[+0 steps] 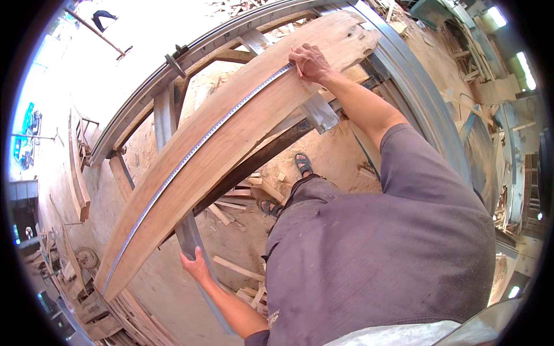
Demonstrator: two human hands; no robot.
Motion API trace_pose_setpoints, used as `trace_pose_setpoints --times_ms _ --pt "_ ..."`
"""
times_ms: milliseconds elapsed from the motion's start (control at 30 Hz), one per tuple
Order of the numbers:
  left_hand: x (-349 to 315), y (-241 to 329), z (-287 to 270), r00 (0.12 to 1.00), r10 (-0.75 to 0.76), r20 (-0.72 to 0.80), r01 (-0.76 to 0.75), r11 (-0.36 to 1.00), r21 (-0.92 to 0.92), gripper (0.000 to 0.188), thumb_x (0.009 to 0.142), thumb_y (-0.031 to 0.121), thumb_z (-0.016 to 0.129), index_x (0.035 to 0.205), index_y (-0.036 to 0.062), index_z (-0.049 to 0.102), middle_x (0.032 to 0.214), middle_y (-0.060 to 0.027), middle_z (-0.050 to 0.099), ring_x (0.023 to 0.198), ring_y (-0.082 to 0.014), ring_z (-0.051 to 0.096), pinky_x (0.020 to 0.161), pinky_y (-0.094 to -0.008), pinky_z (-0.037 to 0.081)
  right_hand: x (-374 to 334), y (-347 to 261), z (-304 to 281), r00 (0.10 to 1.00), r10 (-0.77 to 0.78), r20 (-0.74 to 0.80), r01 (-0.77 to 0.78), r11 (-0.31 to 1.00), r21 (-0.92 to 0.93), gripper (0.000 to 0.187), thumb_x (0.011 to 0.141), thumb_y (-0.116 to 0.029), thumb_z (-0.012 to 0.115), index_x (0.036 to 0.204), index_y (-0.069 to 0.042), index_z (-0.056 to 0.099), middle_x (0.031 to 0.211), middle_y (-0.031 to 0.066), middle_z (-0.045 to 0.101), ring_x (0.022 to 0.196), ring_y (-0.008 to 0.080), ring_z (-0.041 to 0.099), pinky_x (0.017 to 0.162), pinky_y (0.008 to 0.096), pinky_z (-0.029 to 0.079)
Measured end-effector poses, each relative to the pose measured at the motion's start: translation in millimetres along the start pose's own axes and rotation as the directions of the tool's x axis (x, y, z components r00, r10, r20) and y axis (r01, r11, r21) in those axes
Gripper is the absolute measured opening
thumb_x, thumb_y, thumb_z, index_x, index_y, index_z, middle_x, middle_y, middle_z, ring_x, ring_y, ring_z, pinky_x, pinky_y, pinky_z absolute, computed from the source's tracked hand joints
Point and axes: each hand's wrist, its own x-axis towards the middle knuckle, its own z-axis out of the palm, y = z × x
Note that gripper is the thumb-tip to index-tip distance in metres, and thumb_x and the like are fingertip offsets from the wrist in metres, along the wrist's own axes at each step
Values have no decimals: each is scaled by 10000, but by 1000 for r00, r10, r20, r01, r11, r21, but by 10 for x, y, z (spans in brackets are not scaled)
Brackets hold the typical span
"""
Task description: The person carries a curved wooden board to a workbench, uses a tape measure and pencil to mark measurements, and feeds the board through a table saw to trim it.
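A long, pale wooden plank [231, 138] with a rough, knotty far end lies across a metal frame. Along its face runs a white tape measure [193, 151], stretched from the plank's near-left end up to my right hand [311, 63]. That hand rests on the plank toward its far end, fingers closed at the end of the tape, with a thin reddish pencil [299, 70] poking out from under them. The tape's case does not show. My left hand [197, 266] is held below the plank's lower edge, fingers apart and holding nothing, near a grey metal bar [190, 233].
Steel rails [415, 75] of the frame run along the right, and another rail [133, 98] passes behind the plank. Wood offcuts [242, 268] litter the dusty floor by my sandalled feet [303, 164]. Stacked boards [135, 317] lie at the lower left.
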Motion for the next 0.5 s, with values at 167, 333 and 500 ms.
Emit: trace_pose_setpoints --times_ms 167,333,500 --pt "268 414 -81 975 -3 223 -52 969 242 885 665 373 859 1330 -66 471 1274 -279 582 1201 -422 559 1039 -483 446 -36 41 78 999 -5 -42 4 1000 -24 292 721 -113 705 1011 -145 677 1028 86 676 1083 295 592 926 452 457" --pt "82 497 91 996 -16 85 -24 897 442 798 644 435 859 1177 -29 489 1148 -254 635 1066 -444 628 940 -513 493 -49 -123 41 997 73 0 -73 995 -61 307 761 -114 688 1065 -151 669 1091 76 672 1130 286 582 939 463 452" --pt "-101 494 152 992 119 51 -129 912 388 809 659 478 848 1172 -22 472 1100 -258 643 1033 -459 631 897 -524 503 -80 -202 132 985 172 -13 -173 978 -114 294 807 -130 653 1099 -168 656 1141 54 672 1169 267 577 946 477 448"
